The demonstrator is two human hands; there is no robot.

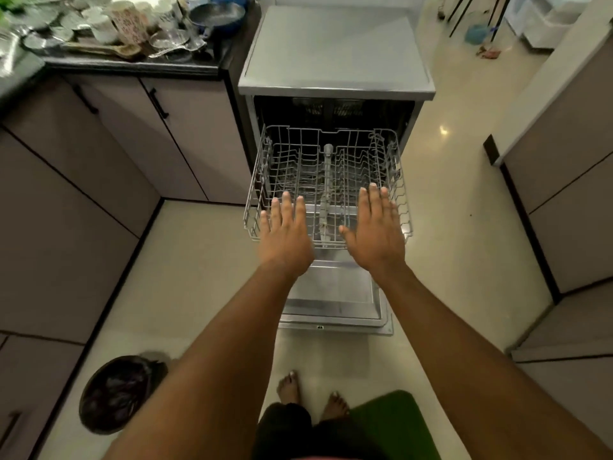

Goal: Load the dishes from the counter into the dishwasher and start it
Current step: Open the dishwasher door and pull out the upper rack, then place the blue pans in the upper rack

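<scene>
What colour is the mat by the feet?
Green. The mat shows in the head view, bottom right beside the bare feet.

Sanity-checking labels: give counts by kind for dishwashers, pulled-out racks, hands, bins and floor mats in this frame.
Dishwasher: 1
Pulled-out rack: 1
Hands: 2, left hand and right hand, both with straight fingers over the rack
Bin: 1
Green mat: 1
Total: 6
</scene>
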